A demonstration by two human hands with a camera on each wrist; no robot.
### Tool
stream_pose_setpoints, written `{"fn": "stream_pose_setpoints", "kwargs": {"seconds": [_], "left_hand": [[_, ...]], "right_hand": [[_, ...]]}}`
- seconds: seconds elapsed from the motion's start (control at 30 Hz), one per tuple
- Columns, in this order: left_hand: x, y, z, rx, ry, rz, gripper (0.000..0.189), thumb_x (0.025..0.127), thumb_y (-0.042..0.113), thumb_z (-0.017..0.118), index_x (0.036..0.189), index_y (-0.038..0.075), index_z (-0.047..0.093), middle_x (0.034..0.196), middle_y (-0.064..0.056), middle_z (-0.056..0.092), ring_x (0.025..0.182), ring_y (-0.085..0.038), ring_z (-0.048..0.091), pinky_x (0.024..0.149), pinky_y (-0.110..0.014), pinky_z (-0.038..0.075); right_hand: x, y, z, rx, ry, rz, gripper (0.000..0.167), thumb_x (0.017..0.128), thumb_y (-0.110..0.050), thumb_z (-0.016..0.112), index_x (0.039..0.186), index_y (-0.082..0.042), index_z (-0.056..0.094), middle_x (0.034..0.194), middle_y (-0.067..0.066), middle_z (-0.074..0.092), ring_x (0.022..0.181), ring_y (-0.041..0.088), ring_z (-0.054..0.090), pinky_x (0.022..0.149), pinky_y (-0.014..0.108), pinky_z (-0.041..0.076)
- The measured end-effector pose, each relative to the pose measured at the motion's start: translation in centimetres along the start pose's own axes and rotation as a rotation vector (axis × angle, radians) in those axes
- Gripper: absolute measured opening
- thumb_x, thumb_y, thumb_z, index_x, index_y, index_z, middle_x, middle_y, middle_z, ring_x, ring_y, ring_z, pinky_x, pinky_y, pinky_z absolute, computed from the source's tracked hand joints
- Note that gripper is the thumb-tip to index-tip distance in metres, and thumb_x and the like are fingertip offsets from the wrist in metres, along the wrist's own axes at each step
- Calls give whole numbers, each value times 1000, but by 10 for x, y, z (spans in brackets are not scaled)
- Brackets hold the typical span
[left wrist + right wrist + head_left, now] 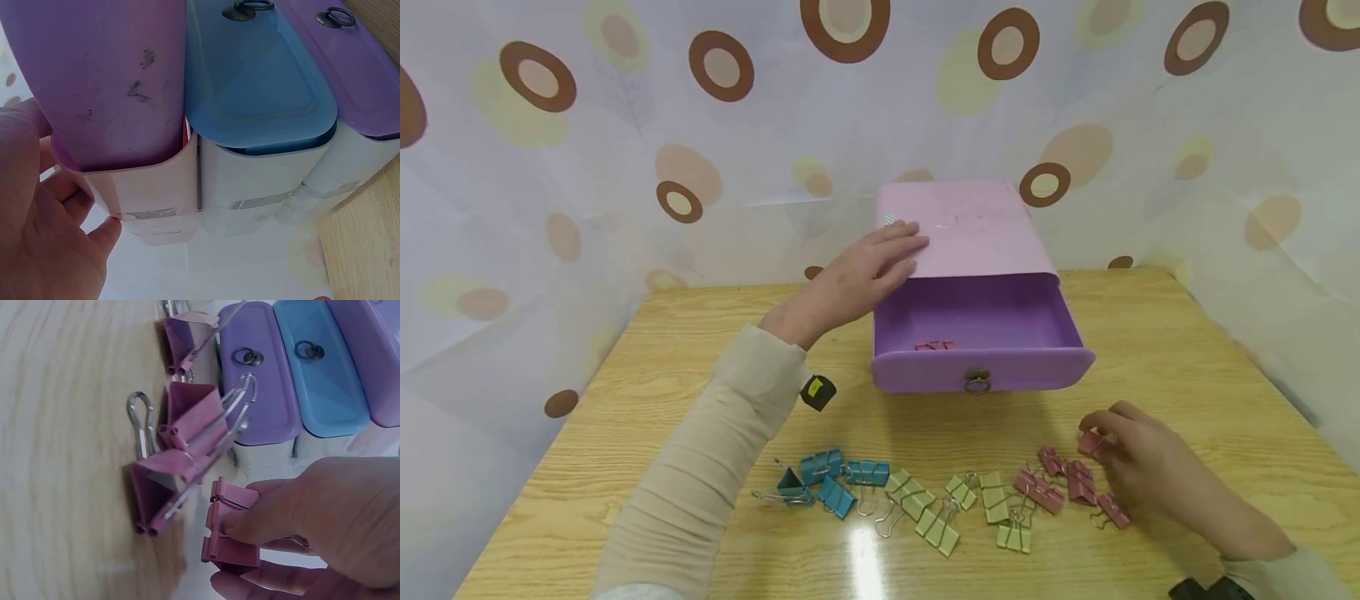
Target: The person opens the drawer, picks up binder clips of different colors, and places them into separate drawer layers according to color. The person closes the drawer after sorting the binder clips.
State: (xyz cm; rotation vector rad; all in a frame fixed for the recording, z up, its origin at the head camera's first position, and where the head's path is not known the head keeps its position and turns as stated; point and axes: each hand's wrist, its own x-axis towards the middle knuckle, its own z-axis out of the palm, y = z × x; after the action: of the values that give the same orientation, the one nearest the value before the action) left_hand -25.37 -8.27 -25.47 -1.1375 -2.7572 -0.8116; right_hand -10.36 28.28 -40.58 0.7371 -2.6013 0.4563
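My left hand [857,271] rests with extended fingers on the pink top of a drawer box [962,233]. The left wrist view has its fingers [106,234] against the pale pink casing. The top purple drawer [981,369] is pulled out, and red-pink binder clips [935,345] lie inside near its front. My right hand [1157,467] pinches a pink binder clip [234,519] between thumb and fingers, right of the drawer and above the table. Beside it on the table are several more pink binder clips [1081,482]; the right wrist view shows them [162,487] close up.
Several yellow binder clips [936,527] and several blue binder clips [827,479] lie along the table [700,467]. Below the open drawer, the box has a blue drawer [262,75] and another purple drawer [356,69], both pushed in. A patterned sheet [760,150] hangs behind.
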Motion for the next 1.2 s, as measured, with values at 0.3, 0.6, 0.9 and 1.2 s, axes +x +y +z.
{"fn": "stream_pose_setpoints", "kwargs": {"seconds": [0.3,0.6,0.9,1.2], "left_hand": [[-1,0,2,-7,8,3,46,107,32,41,151,16,44,163,-1,30,154,-15,18,127,-30,15],[-2,1,3,-3,10,-3,46,107,31,41,151,17,44,163,0,30,154,-14,18,127,-30,16],[-3,2,2,-13,11,-3,46,107,31,41,151,16,44,163,0,30,154,-15,18,127,-30,16],[-2,2,2,-17,14,5,46,107,30,41,151,16,44,163,-2,30,154,-16,18,127,-31,15]], "right_hand": [[6,0,-15,-15,80,-36,45,61,16,83,92,-14,67,85,-6,62,71,2,56,59,10,46],[19,-4,-32,9,114,-75,52,58,28,74,95,-8,69,84,-6,67,73,3,56,61,6,42],[35,-13,-59,-18,203,-53,46,65,23,75,100,-6,73,91,-2,70,87,8,56,82,12,39],[56,-24,-86,8,270,-137,35,77,20,70,106,1,72,99,8,70,98,9,55,94,3,34]]}}
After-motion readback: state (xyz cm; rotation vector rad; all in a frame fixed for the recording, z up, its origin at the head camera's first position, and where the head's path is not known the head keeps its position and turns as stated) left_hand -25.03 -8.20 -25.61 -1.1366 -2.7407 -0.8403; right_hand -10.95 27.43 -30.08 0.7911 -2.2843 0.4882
